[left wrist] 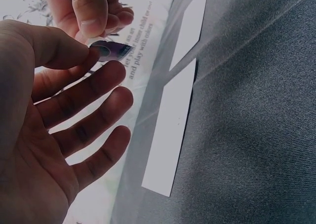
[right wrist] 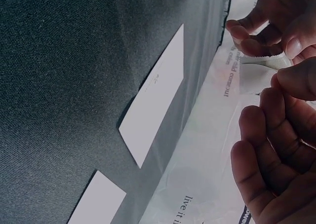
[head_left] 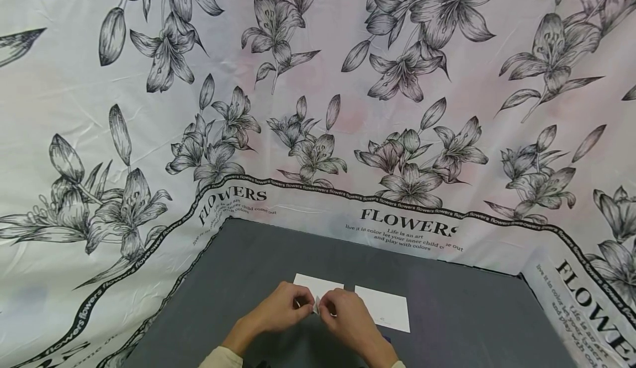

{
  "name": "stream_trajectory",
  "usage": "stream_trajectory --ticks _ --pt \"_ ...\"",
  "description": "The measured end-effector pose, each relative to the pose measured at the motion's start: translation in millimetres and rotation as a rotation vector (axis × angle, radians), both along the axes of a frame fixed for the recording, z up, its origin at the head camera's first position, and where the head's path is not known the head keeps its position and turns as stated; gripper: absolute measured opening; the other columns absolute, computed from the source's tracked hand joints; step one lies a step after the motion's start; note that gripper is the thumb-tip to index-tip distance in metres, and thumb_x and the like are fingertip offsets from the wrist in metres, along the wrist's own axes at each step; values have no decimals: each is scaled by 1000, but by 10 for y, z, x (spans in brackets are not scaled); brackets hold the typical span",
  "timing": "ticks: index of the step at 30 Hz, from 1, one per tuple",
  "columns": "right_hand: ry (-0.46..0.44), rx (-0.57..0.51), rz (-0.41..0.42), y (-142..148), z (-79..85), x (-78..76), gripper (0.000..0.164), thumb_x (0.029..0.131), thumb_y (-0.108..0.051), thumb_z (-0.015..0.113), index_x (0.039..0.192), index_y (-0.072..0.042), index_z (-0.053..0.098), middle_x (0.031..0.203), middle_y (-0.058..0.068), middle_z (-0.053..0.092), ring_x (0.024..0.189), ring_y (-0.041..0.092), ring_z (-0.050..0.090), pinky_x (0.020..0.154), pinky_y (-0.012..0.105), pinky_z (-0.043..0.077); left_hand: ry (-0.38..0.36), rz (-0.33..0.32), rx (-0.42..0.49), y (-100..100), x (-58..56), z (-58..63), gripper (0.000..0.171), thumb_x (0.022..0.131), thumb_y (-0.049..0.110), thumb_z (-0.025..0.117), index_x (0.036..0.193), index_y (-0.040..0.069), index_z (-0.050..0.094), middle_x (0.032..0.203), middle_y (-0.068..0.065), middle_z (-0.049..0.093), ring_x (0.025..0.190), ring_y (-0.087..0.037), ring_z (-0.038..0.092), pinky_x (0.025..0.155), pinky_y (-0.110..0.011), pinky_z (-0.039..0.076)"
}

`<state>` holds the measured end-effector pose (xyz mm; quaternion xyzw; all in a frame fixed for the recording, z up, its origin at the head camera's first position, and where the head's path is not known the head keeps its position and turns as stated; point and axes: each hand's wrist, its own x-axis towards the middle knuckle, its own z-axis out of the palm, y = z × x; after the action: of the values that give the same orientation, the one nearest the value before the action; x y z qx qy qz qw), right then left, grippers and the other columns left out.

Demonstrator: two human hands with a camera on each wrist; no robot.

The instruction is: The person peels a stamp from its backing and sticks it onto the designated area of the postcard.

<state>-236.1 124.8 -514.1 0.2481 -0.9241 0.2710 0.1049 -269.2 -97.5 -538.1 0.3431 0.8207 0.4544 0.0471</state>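
Note:
Raised over the table, my left hand (head_left: 280, 310) and right hand (head_left: 349, 317) meet at a small stamp-like piece (head_left: 316, 305), each pinching it between thumb and forefinger. Its dark purple printed face (left wrist: 114, 50) shows in the left wrist view. A pale side with a serrated edge (right wrist: 272, 60) shows in the right wrist view. The other fingers of the left hand (left wrist: 74, 103) are spread loosely. Behind the hands lie two flat white cards, the left card (head_left: 318, 284) partly covered by them and the right card (head_left: 382, 304) bearing small faint print.
Dark grey cloth covers the table (head_left: 238, 263). A white curtain (head_left: 318, 81) printed with flowers and lettering rises along the back and sides. A small dark blue thing (head_left: 386, 339) shows beside the right wrist, mostly hidden.

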Motion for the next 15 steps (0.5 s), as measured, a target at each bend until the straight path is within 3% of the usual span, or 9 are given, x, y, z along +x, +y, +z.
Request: stream_trajectory --ticks 15 --pt "24 14 -16 33 2 -1 13 95 -12 77 84 -17 75 75 -14 60 67 -5 46 63 20 47 -3 -3 -3 -4 -4 10 11 102 10 70 96 10 78 86 0 77 77 1 66 72 -21 53"
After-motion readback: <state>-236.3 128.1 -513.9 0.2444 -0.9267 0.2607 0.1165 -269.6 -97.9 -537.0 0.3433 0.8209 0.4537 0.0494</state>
